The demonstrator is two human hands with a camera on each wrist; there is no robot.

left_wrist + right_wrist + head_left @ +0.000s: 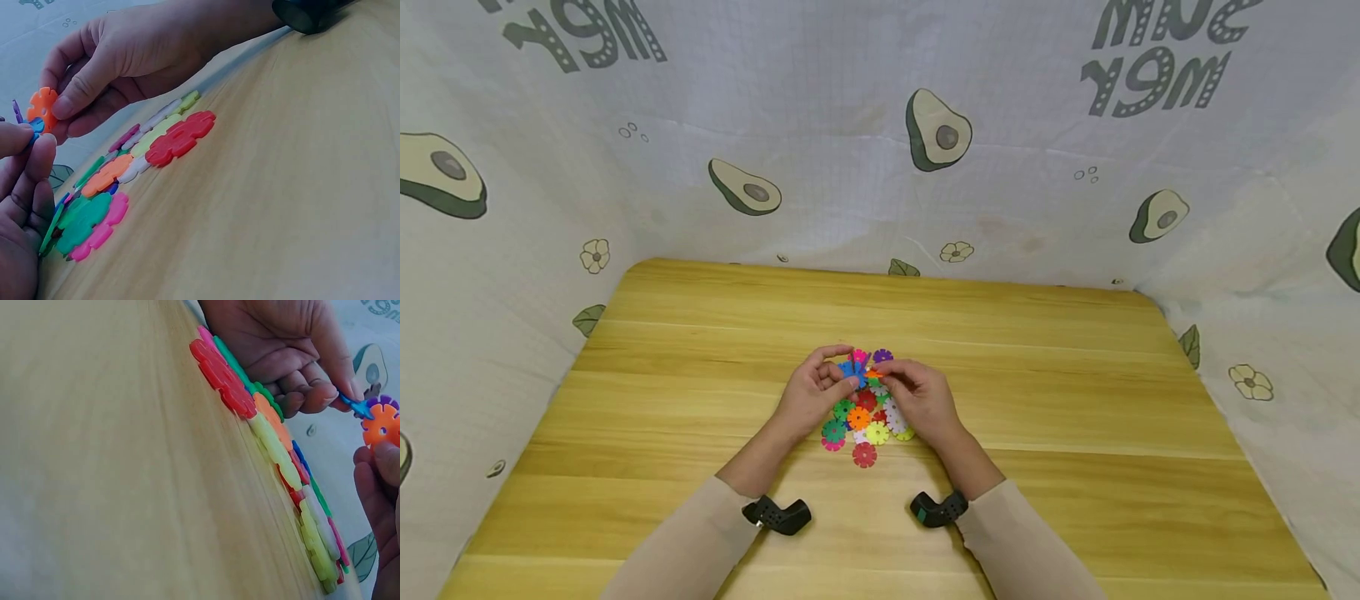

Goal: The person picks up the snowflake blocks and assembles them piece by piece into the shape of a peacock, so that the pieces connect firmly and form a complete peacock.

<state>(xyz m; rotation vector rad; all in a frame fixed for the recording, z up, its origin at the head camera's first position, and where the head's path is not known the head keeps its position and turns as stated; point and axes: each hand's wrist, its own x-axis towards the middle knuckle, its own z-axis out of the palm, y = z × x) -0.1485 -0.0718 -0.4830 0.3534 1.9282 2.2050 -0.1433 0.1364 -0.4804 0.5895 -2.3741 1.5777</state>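
My left hand [808, 393] pinches a blue notched plastic disc [852, 372] between thumb and fingers above a pile of similar discs. Facing it, my right hand [927, 402] pinches an orange notched disc [382, 426] by its edge. The orange disc meets the blue one at their rims, set at an angle to it. Close behind them a purple disc [383, 401] shows in the right wrist view; how it is joined is hidden. Fingertips cover part of the blue disc in the left wrist view.
Under the hands lie loose discs on the wooden table [1045, 358], among them a red disc [864, 455], a yellow disc [877, 433], a green disc [833, 430] and another orange disc [859, 418]. Some overlap. A white cloth [850, 208] with avocado prints hangs around the table.
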